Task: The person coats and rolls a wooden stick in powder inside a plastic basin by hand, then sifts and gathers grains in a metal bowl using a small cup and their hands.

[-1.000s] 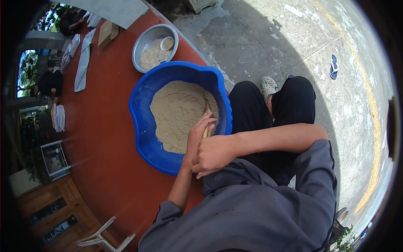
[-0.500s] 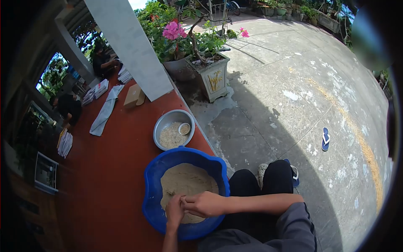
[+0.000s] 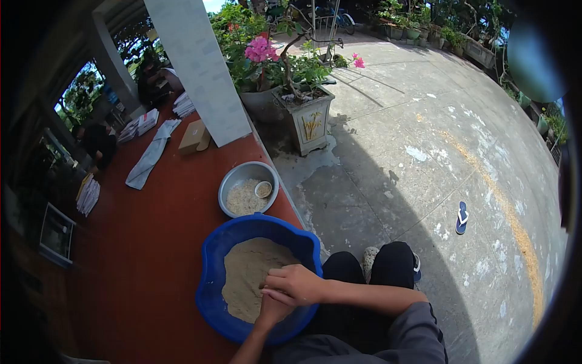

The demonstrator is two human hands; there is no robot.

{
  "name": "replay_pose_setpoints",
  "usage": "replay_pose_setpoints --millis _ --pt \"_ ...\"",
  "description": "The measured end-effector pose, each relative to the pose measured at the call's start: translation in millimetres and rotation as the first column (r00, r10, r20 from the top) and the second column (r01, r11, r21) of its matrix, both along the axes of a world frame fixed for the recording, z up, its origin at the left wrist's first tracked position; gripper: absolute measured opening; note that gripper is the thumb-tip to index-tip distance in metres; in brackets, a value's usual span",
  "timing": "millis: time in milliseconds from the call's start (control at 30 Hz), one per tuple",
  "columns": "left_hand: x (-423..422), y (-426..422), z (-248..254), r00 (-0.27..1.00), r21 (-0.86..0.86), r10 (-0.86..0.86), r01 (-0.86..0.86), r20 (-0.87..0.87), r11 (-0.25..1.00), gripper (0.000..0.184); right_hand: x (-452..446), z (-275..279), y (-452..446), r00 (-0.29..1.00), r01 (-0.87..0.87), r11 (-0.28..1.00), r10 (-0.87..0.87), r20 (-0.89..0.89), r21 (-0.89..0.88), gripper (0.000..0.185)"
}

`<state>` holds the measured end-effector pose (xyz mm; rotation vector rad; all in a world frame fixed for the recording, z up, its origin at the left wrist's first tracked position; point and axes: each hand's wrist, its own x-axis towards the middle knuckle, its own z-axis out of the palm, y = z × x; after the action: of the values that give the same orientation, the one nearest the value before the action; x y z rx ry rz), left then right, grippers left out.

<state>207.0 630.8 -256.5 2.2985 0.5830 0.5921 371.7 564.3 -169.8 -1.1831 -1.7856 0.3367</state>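
Observation:
A blue plastic basin (image 3: 209, 276) stands near the edge of the red surface, holding a bed of fine beige powder or meal (image 3: 245, 267). Over its near side my two hands meet. My right hand (image 3: 298, 284) lies on top, its fingers curled around my left hand. My left hand (image 3: 276, 310) is below, closed, with its fingers mostly covered. Whatever is between them is hidden. Just beyond the basin is a metal bowl (image 3: 225, 185) of pale grains or flakes, with a small white cup (image 3: 263, 189) of tan grains inside it.
On the red surface (image 3: 151, 242) lie a cardboard box (image 3: 194, 137), a grey cloth (image 3: 149, 159) and stacks of paper (image 3: 88, 195). Two people sit at the far left. A white pillar (image 3: 200, 73), a planter (image 3: 309, 127) and a sandal (image 3: 462, 217) are also in view.
My right hand has come up over my left, and its fingers now wrap around it instead of meeting at the fingertips. The view has shifted slightly.

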Motion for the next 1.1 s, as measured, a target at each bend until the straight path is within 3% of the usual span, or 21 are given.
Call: replay_pose_setpoints --millis 33,100,133,233,333,433,533,633,733,800,900,1100 --pt "-3 0 -2 0.976 -0.030 0.001 -0.008 -0.218 1.000 0.033 5 1 2 0.998 0.042 0.998 -0.044 -0.039 -0.044 0.020" --pt "-10 7 -5 0.794 -0.082 -0.020 -0.038 -0.607 0.996 0.035 16 -2 7 0.985 0.124 0.983 -0.139 -0.104 -0.133 0.021" --pt "-13 8 3 0.832 -0.210 -0.045 -0.087 -0.553 0.974 0.035 22 -3 10 0.980 0.149 0.970 -0.171 -0.104 -0.194 0.023" --pt "-27 19 0 0.876 -0.206 0.050 -0.169 -0.480 0.964 0.034 26 -3 9 0.983 0.136 0.965 -0.160 -0.094 -0.223 0.024" --pt "-40 40 3 0.837 0.021 0.187 -0.205 -0.515 0.978 0.029 18 -7 5 0.999 0.015 0.995 -0.011 0.040 -0.094 0.020" --pt "-53 61 -14 0.931 0.028 0.197 -0.198 -0.306 0.980 0.026 6 -14 0 0.967 -0.118 0.993 0.118 0.226 -0.011 0.020" --pt "-43 61 -10 0.951 -0.069 0.198 -0.220 -0.238 0.973 0.026 -7 -24 -4 0.930 -0.205 0.979 0.195 0.311 -0.002 0.022" --pt "-31 56 -23 0.980 -0.022 0.175 -0.178 -0.099 0.984 0.029 -12 -26 0 0.934 -0.240 0.965 0.200 0.295 0.109 0.023" --pt "-20 48 -39 0.997 -0.166 0.080 -0.081 -0.016 0.983 0.034 -7 -18 6 0.956 -0.159 0.978 0.117 0.270 0.138 0.021" --pt "-15 38 -40 0.997 -0.157 0.077 -0.075 0.007 0.985 0.029 -1 -15 10 0.962 -0.099 0.990 0.069 0.266 0.100 0.021" --pt "-10 38 -26 0.929 -0.107 0.188 -0.233 -0.318 0.967 0.023 9 -17 18 0.959 -0.024 0.999 0.017 0.282 0.021 0.024" --pt "-24 33 6 0.898 -0.019 0.179 -0.203 -0.403 0.979 0.023 7 -16 29 0.976 -0.026 0.999 0.019 0.219 0.029 0.028"
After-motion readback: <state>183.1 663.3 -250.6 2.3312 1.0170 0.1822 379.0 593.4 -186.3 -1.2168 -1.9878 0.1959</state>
